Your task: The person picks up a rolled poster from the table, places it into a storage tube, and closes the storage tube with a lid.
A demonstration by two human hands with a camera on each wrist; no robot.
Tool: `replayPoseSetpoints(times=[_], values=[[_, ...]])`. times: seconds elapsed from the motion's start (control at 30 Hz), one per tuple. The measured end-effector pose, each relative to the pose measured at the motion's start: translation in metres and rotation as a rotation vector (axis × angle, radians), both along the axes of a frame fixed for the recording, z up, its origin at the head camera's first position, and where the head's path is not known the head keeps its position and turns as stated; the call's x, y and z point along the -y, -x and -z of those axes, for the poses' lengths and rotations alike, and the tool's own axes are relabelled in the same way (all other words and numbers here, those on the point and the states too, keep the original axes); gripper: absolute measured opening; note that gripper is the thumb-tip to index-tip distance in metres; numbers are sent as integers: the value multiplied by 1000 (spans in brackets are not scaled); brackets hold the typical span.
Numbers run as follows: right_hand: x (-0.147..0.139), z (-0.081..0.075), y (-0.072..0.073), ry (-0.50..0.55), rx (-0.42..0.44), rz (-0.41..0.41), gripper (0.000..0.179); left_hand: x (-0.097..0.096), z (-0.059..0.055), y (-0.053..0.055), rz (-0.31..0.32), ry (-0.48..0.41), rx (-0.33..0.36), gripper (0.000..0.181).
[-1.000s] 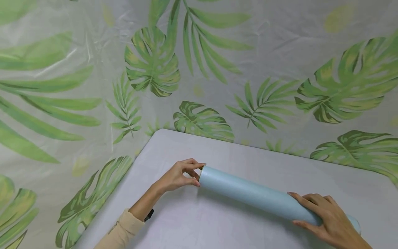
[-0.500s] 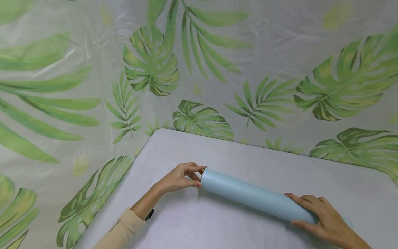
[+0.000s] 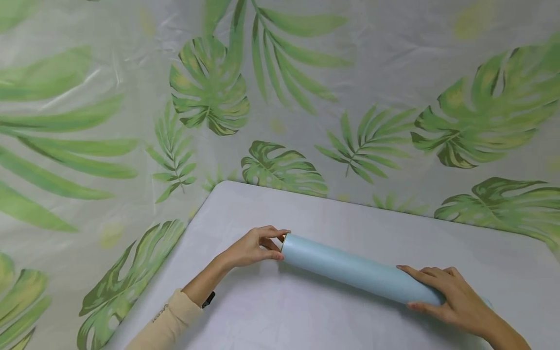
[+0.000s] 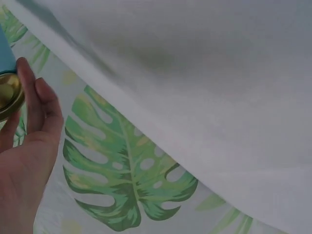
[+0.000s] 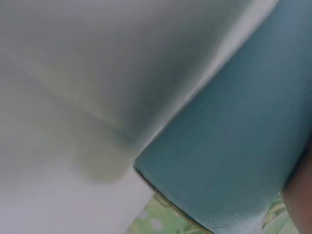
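Observation:
A long light-blue tube point(image 3: 345, 262) lies slanted over the white table, its left end farther from me than its right. My left hand point(image 3: 251, 248) pinches the rim at that left end between thumb and fingertips. The left wrist view shows a gold metal cap point(image 4: 9, 92) there, with the fingers around its edge. Near the other end, my right hand point(image 3: 459, 301) grips the tube from above, thumb on the near side and fingers over the far side. The right wrist view is mostly filled by the tube's blue wall point(image 5: 229, 126) and its thin end rim.
The white tabletop point(image 3: 262, 311) has rounded corners, with its back edge running behind the hands. Past it hangs a pale sheet point(image 3: 385, 48) printed with green leaves, which also covers the left side.
My right hand and the tube's right end have shifted a little left and away from me. My left hand stays at the capped end, almost in place.

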State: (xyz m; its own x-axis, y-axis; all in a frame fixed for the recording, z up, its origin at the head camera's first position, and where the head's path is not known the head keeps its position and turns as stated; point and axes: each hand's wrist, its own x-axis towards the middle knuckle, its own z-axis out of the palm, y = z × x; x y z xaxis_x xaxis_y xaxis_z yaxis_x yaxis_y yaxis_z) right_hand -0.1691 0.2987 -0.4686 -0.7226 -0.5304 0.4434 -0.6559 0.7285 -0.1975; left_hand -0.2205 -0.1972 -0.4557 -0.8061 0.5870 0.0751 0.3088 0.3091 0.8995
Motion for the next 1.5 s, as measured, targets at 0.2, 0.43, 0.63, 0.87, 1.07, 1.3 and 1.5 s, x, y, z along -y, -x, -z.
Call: replayPoseSetpoints(times=[0.2, 0.43, 0.63, 0.87, 1.07, 1.3, 1.5], values=[[3, -7, 20, -24, 42, 14, 83, 3, 4, 12, -33, 83, 35, 65], [5, 3, 34, -26, 114, 41, 75, 4, 6, 31, -39, 213, -76, 64], [6, 7, 44, -27, 136, 56, 71, 6, 9, 40, -44, 236, -89, 64], [5, 10, 45, -25, 120, 45, 72, 5, 16, 44, -41, 253, -103, 66], [6, 15, 42, -27, 72, 57, 76, 3, 20, 40, -47, 254, -115, 69], [7, 13, 37, -40, 25, 94, 85, 3, 20, 35, -60, 244, -86, 76], [7, 8, 33, -34, 50, 120, 84, 6, 18, 31, -70, 238, -74, 77]])
